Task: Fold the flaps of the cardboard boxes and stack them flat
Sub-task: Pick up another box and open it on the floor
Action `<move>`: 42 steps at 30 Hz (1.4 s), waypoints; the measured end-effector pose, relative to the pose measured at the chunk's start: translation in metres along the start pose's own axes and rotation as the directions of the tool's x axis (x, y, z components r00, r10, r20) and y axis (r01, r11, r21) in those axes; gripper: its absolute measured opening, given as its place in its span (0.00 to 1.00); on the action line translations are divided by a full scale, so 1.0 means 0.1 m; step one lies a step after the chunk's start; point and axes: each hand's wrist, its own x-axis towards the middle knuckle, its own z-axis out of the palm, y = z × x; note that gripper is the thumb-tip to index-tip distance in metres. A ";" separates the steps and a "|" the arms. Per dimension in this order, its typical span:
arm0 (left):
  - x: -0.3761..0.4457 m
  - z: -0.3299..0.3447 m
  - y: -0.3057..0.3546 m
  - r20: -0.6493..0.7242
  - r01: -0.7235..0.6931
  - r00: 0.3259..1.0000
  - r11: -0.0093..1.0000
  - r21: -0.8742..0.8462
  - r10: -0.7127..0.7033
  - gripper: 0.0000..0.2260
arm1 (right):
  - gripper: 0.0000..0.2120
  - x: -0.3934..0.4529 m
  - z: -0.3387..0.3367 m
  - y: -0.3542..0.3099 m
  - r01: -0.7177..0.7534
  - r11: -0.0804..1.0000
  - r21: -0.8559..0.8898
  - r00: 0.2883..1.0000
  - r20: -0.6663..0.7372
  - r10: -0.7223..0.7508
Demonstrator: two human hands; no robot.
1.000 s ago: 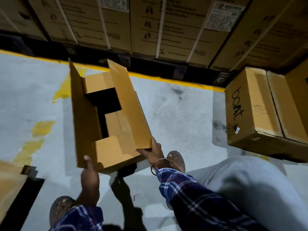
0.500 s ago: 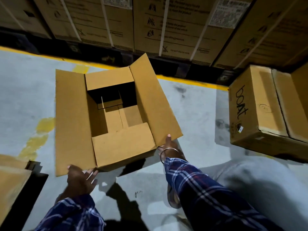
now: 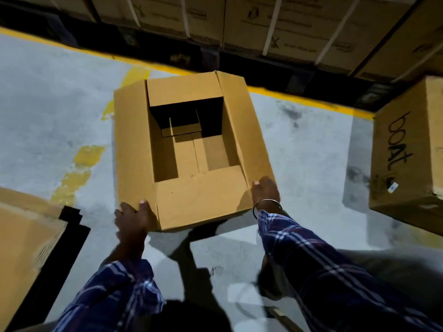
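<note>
The person leans over an open cardboard box [image 3: 191, 149] that sits on the grey concrete floor [image 3: 48, 104], just this side of a yellow painted line [image 3: 299, 97]. All four top flaps are still splayed outward: the far flap and the near flap lie roughly level, and the two long side flaps slope away to either side. The left hand [image 3: 130, 219] grips the near corner of the left side flap, thumb on top and the fingers apparently curled under the edge, though the hand is somewhat blurred. The right hand [image 3: 265, 191] holds the near end of the right side flap, fingers lying over its upper face and wrapping the edge; a metal bangle [image 3: 267, 204] circles that wrist. Judging by this, the step in hand is the flap folding, and it looks only begun, since the box still stands full and open. The next move probably calls for swinging both long flaps in or down along their creases together, then collapsing the body so it lies flat. A closed box marked "boat" [image 3: 405, 149] stands to the right, and other cardboard [image 3: 24, 236] lies at the lower left, possibly the flat stack.
</note>
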 end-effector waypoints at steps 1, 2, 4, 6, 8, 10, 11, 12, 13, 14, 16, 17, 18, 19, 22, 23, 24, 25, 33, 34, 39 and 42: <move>-0.10 0.00 0.07 0.086 0.003 0.996 0.989 -0.145 0.010 0.35 | 0.20 -0.02 0.04 -0.08 -0.049 0.995 0.093 0.994 0.098 0.040; -0.18 -0.01 0.11 0.177 0.035 0.984 0.955 -0.295 0.018 0.34 | 0.25 -0.04 0.08 -0.14 -0.115 0.980 0.161 0.979 0.186 0.084; -0.36 -0.02 0.20 0.404 0.205 0.915 0.836 -0.509 0.022 0.30 | 0.32 -0.07 0.14 -0.23 -0.233 0.937 0.259 0.934 0.328 0.142; -0.41 0.01 0.23 0.486 0.281 0.873 0.782 -0.556 0.032 0.24 | 0.35 -0.04 0.20 -0.25 -0.308 0.898 0.314 0.900 0.401 0.168; -0.42 0.01 0.26 0.514 0.285 0.855 0.761 -0.582 0.073 0.23 | 0.38 0.00 0.21 -0.24 -0.339 0.889 0.309 0.889 0.415 0.195; -0.35 0.02 0.24 0.550 0.330 0.833 0.740 -0.586 0.065 0.25 | 0.39 0.06 0.24 -0.20 -0.338 0.887 0.315 0.892 0.408 0.195; -0.31 0.02 0.24 0.547 0.314 0.834 0.754 -0.577 0.071 0.27 | 0.39 0.07 0.25 -0.21 -0.327 0.893 0.309 0.899 0.394 0.193; -0.31 0.01 0.28 0.523 0.294 0.850 0.765 -0.573 0.064 0.28 | 0.39 0.08 0.25 -0.21 -0.309 0.901 0.304 0.911 0.368 0.188; -0.30 0.00 0.31 0.493 0.283 0.868 0.762 -0.582 0.054 0.28 | 0.38 0.07 0.26 -0.22 -0.278 0.910 0.306 0.931 0.319 0.178; -0.30 -0.02 0.34 0.452 0.255 0.891 0.771 -0.583 0.047 0.29 | 0.35 0.05 0.26 -0.24 -0.234 0.917 0.323 0.954 0.260 0.152; -0.30 -0.06 0.40 0.334 0.218 0.942 0.792 -0.571 -0.018 0.34 | 0.30 0.03 0.22 -0.27 -0.093 0.925 0.368 0.993 0.097 0.061; -0.28 -0.08 0.40 0.240 0.160 0.970 0.823 -0.544 -0.030 0.37 | 0.27 0.04 0.22 -0.27 -0.009 0.919 0.395 1.000 0.021 0.001; -0.30 -0.11 0.40 0.140 0.083 0.990 0.864 -0.497 -0.014 0.37 | 0.25 0.04 0.20 -0.29 0.068 0.912 0.404 0.998 -0.028 -0.062; -0.35 -0.17 0.44 0.055 0.004 0.998 0.894 -0.448 0.023 0.33 | 0.23 0.03 0.17 -0.35 0.122 0.908 0.400 0.992 -0.046 -0.113; -0.53 -0.26 0.57 0.027 -0.163 0.982 0.919 -0.360 0.185 0.23 | 0.24 -0.11 0.04 -0.54 0.205 0.909 0.362 0.975 0.006 -0.222; -0.60 -0.30 0.62 0.042 -0.194 0.973 0.908 -0.371 0.226 0.22 | 0.24 -0.17 -0.02 -0.59 0.196 0.910 0.365 0.975 0.031 -0.222; -0.66 -0.36 0.65 0.060 -0.206 0.966 0.893 -0.399 0.250 0.21 | 0.23 -0.24 -0.07 -0.63 0.183 0.903 0.388 0.976 0.041 -0.215; -0.71 -0.41 0.67 0.081 -0.190 0.964 0.872 -0.451 0.252 0.20 | 0.23 -0.28 -0.10 -0.62 0.162 0.887 0.432 0.979 0.041 -0.199; -0.99 -0.92 0.66 0.453 -0.036 0.872 0.946 -0.323 0.188 0.21 | 0.20 -0.65 -0.55 -0.52 -0.097 0.824 0.558 0.942 0.318 -0.105; -1.02 -0.92 0.64 0.515 -0.059 0.836 0.965 -0.256 0.188 0.19 | 0.15 -0.71 -0.54 -0.48 -0.117 0.857 0.502 0.921 0.377 -0.095; -1.09 -0.62 0.39 0.683 -0.377 0.703 0.919 0.118 0.201 0.19 | 0.09 -0.91 -0.30 -0.25 -0.017 0.989 0.147 0.829 0.555 -0.068; -1.10 -0.39 0.25 0.609 -0.542 0.758 0.744 0.391 0.233 0.33 | 0.30 -0.96 -0.15 -0.20 0.278 0.937 -0.211 0.813 0.572 -0.113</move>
